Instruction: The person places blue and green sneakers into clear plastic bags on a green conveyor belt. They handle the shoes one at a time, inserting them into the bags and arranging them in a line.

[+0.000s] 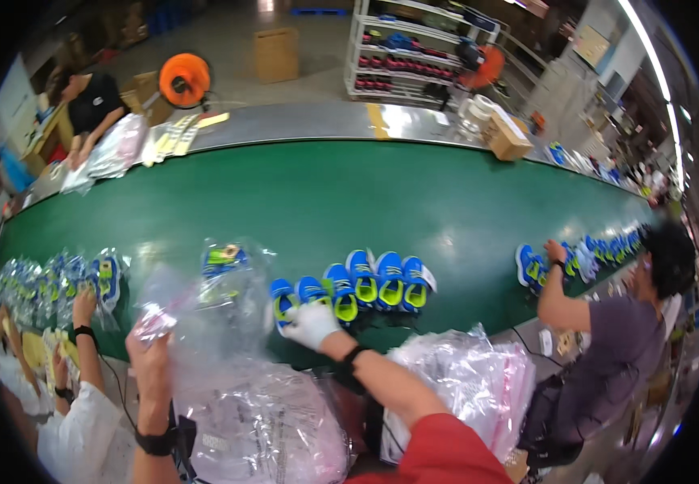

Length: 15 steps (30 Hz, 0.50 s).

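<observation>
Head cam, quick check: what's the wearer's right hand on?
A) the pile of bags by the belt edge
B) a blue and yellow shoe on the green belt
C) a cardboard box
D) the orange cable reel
B: the gloved right hand rests on the nearest blue and yellow shoe at the left end of the row on the green belt, while the left hand holds up a clear plastic bag.

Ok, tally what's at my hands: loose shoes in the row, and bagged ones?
Loose shoes: 6, right hand on the leftmost
Bagged shoe: 1, its bag in the left hand
Total: 7
</observation>
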Each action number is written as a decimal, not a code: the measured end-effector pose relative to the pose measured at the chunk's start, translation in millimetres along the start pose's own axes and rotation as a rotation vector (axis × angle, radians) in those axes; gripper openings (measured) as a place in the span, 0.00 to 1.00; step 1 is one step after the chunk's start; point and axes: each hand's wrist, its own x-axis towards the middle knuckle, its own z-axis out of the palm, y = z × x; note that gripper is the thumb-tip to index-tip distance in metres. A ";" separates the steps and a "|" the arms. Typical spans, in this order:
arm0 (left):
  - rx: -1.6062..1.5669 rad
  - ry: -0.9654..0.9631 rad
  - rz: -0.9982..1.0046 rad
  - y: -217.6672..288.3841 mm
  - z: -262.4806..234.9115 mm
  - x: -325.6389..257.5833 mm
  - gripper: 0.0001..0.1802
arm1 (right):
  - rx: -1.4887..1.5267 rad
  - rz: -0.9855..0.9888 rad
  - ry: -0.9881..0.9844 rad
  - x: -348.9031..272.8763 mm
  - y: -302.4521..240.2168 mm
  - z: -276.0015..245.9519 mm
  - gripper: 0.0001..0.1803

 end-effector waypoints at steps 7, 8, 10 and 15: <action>-0.217 -0.123 -0.069 20.7 55.5 15.7 0.09 | 1.869 -0.129 0.389 -83.4 16.3 -168.9 0.33; -0.237 -0.139 -0.091 30.5 63.5 14.6 0.10 | 1.981 -0.324 0.309 -96.6 6.0 -183.4 0.37; -0.257 -0.167 -0.047 49.4 81.8 12.1 0.10 | 1.910 -0.159 0.369 -116.3 4.3 -200.4 0.31; 0.002 -0.312 0.302 62.2 140.7 -21.7 0.12 | 0.183 -0.313 0.191 -118.4 -17.7 -167.0 0.19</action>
